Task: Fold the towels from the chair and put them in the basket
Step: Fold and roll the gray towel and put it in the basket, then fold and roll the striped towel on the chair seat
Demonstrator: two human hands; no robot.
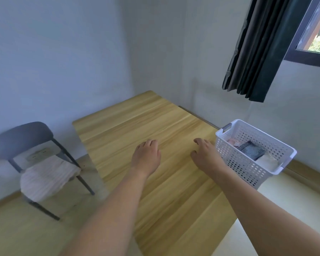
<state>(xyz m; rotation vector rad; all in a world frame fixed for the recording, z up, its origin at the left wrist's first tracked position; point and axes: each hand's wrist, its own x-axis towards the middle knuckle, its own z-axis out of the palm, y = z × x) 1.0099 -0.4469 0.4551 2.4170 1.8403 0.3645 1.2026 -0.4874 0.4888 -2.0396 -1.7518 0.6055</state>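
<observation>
A pale pink striped towel (44,176) lies draped over the seat of a grey chair (22,137) at the left, hanging over its front edge. A white perforated basket (248,165) stands on the right edge of the wooden table (129,122); inside it lie folded towels, a dark striped one (249,149) and a whitish one (268,161). My left hand (146,156) hovers over the table's middle with loosely curled fingers and holds nothing. My right hand (204,154) is beside the basket's left wall, fingers relaxed, also holding nothing.
The table stands in a corner against pale walls. A dark curtain (257,52) hangs at the upper right beside a window (316,34). Pale floor shows to the right of the table, wood-tone floor under the chair.
</observation>
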